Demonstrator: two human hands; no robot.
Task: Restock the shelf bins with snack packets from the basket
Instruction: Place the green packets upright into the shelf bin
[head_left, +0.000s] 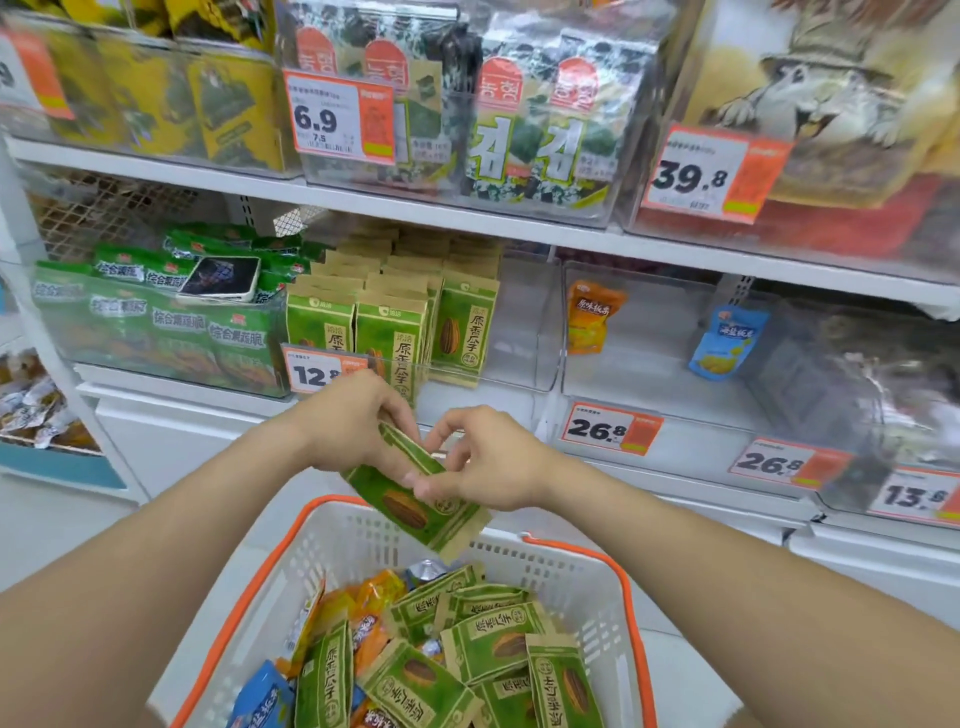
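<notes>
Shelves (415, 210) ahead: left hand (348, 423) and right hand (485, 462) pinch one green packet (415, 501) above the basket (574, 566); best stood upright in the matching bin (519, 322).

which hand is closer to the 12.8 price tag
Left. The left hand is right below the 12.8 price tag, its knuckles at the tag's lower corner. The right hand is lower and farther right. Both hold the green seed packet.
</notes>
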